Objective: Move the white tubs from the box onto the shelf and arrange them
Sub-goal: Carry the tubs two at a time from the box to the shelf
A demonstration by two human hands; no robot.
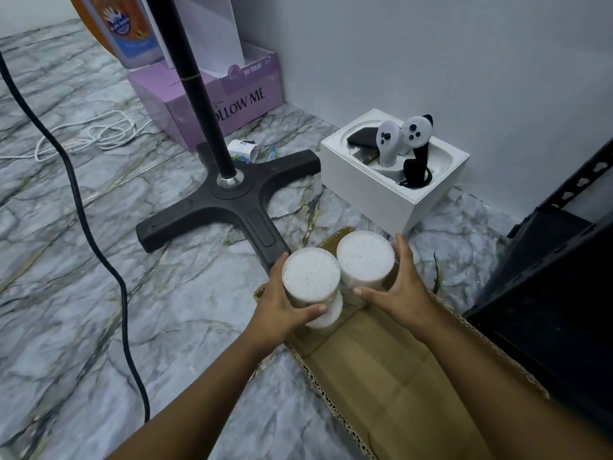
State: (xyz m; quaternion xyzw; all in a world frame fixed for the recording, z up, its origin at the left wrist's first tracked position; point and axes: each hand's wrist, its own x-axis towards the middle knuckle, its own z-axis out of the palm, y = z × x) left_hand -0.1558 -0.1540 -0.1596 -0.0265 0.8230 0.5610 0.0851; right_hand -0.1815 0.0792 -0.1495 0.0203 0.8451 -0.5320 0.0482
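Two white tubs are lifted above the open cardboard box (381,370) on the floor. My left hand (282,310) grips the left tub (310,277) around its side. My right hand (398,287) grips the right tub (365,257) the same way. A third white tub (326,318) shows partly below the left one, inside the box. The black metal shelf (560,293) stands at the right edge, next to the box.
A black fan stand with a cross base (229,207) sits just beyond the box. A white box (394,171) holding controllers stands by the wall. A purple carton (215,94), a black cable (93,234) and a white cord (89,134) lie to the left.
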